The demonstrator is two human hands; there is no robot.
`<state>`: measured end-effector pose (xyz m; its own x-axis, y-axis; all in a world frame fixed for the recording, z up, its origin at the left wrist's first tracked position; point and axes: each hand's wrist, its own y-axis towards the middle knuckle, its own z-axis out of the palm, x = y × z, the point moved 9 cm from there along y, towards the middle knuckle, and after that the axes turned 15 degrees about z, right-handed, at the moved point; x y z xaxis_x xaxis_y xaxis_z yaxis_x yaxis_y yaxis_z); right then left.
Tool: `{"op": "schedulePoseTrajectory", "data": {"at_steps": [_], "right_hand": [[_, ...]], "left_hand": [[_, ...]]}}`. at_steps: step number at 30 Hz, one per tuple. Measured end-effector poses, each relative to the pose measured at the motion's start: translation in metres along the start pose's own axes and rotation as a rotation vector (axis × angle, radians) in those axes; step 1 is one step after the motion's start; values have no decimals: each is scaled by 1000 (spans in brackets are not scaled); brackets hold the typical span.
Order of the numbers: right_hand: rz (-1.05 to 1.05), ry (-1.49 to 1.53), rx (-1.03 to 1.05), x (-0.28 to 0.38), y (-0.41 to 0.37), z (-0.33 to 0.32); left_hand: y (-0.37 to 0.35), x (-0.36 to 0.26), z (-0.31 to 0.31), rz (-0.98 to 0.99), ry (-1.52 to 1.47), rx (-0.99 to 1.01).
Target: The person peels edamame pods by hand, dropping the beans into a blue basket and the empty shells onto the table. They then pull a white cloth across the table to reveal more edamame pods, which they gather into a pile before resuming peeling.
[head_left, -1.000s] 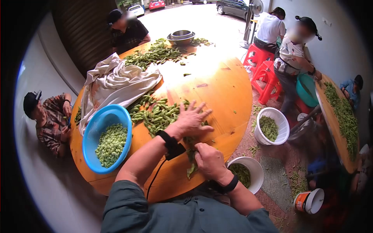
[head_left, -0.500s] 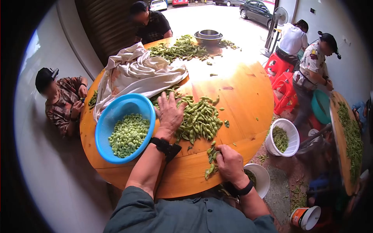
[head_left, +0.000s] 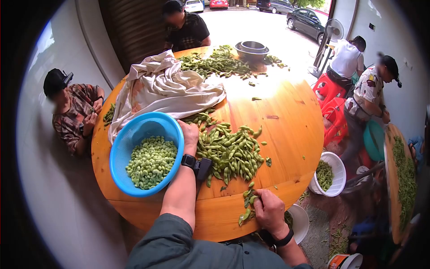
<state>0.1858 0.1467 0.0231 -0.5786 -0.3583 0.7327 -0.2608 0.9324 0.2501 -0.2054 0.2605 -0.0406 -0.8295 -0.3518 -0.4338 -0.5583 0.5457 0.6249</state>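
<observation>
My left hand (head_left: pixel 190 136) is closed at the right rim of a blue plastic colander (head_left: pixel 117 167), its fingertips partly hidden there. Shelled green beans (head_left: pixel 151 162) lie in the colander, which rests tilted on the round wooden table. Right of that hand is a heap of unshelled bean pods (head_left: pixel 230 150). My right hand (head_left: pixel 270 211), fingers curled, is at the table's near edge. Against its fingertips lie a few loose pods and leaf scraps (head_left: pixel 246 204); whatever it pinches is hidden.
A crumpled cloth (head_left: pixel 165 92) covers the table's (head_left: pixel 286 119) far left, beside more pods (head_left: pixel 217 62) and metal bowls (head_left: pixel 252 50). People sit at left and across. A white basket (head_left: pixel 339 181) and bucket (head_left: pixel 301 223) stand right, near red stools (head_left: pixel 331 112) and two more people.
My left hand has gone from lying spread at the pod heap to closing at the colander's rim. My right hand stays curled by the loose pods. The view has shifted slightly.
</observation>
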Motion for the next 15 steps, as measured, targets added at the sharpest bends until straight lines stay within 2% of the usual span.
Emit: {"op": "schedulePoseTrajectory", "data": {"at_steps": [3, 4, 8, 9, 11, 12, 14, 15], "right_hand": [[10, 9, 16, 0, 2, 0], [17, 12, 24, 1, 2, -1], [23, 34, 30, -2, 2, -2], [13, 27, 37, -1, 2, -1], [5, 23, 40, -1, 2, -1], [-1, 15, 40, -2, 2, 0], [7, 16, 41, -1, 1, 0], [11, 16, 38, -1, 1, -1]], "left_hand": [[13, 11, 8, 5, -44, -78], [18, 16, 14, -64, -119, 44], [16, -1, -12, -142, -225, 195], [14, 5, -8, -109, -133, 226], [6, -2, 14, 303, 393, 541], [-1, 1, 13, 307, 396, 544], [-8, -6, -14, 285, 73, 218], [-15, -15, -25, 289, 72, 221]]}}
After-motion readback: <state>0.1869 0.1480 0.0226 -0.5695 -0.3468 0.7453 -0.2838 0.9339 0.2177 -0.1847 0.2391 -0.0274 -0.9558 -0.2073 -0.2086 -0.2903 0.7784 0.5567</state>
